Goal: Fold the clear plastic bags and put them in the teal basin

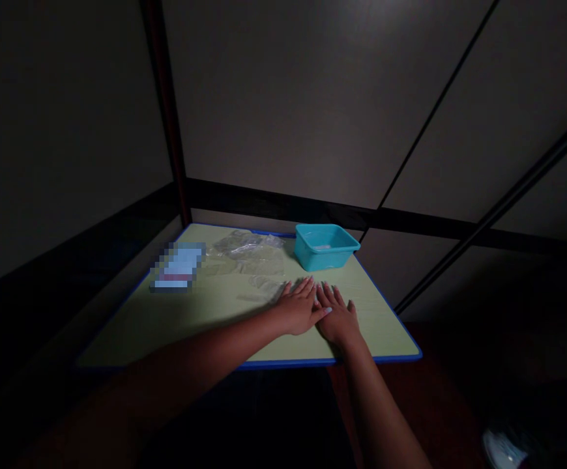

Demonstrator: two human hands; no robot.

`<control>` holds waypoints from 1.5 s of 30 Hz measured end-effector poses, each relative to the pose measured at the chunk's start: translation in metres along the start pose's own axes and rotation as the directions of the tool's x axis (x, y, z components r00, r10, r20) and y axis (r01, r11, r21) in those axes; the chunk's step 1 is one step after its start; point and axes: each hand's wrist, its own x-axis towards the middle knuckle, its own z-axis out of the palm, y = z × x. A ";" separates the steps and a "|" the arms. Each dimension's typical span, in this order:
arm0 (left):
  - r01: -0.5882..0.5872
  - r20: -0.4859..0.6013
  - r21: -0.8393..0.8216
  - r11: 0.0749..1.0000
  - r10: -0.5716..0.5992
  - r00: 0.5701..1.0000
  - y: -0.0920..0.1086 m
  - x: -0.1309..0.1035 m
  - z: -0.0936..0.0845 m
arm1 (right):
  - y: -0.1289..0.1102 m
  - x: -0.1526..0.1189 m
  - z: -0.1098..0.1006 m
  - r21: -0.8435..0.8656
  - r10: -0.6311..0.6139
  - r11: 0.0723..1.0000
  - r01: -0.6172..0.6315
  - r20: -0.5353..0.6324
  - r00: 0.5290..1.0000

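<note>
My left hand lies palm down on the pale table, its fingers stretched forward. Its thumb reaches across onto my right hand, which also rests flat with fingers extended. Neither hand holds anything. Just beyond the left fingers lies a small piece of clear plastic, partly hidden by that hand. Farther back, a crumpled clear plastic bag is spread over the table. Behind my hands stands a turquoise basket with something pale at its bottom that I cannot make out.
A blurred-out, pale rectangular item lies at the table's left side. The table has a blue edge. Dark panelled walls rise behind and to the left. On the floor at lower right is a pale object, too dim to name.
</note>
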 end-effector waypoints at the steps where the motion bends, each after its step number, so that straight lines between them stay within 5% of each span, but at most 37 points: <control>1: 0.009 -0.010 -0.004 1.000 -0.009 1.000 0.001 0.006 0.003 | 0.000 0.000 0.000 -0.008 -0.011 1.000 0.011 0.007 1.000; 6: 0.057 -0.010 -0.002 0.998 -0.057 0.998 -0.002 0.020 0.013 | 0.000 0.000 0.000 -0.010 -0.022 1.000 0.022 0.002 1.000; 14: 0.083 0.022 0.052 0.995 -0.084 0.996 -0.012 0.007 0.007 | -0.001 0.001 0.003 0.035 0.005 0.999 -0.004 -0.036 0.999; 28: 0.117 0.012 0.159 0.980 -0.120 0.993 -0.074 -0.030 -0.006 | -0.002 0.002 0.006 0.071 0.006 0.997 -0.002 -0.059 0.998; 45: 0.329 -0.024 0.254 0.909 -0.334 0.942 -0.103 -0.046 -0.027 | -0.004 -0.003 0.001 0.110 0.023 0.994 -0.015 -0.076 0.997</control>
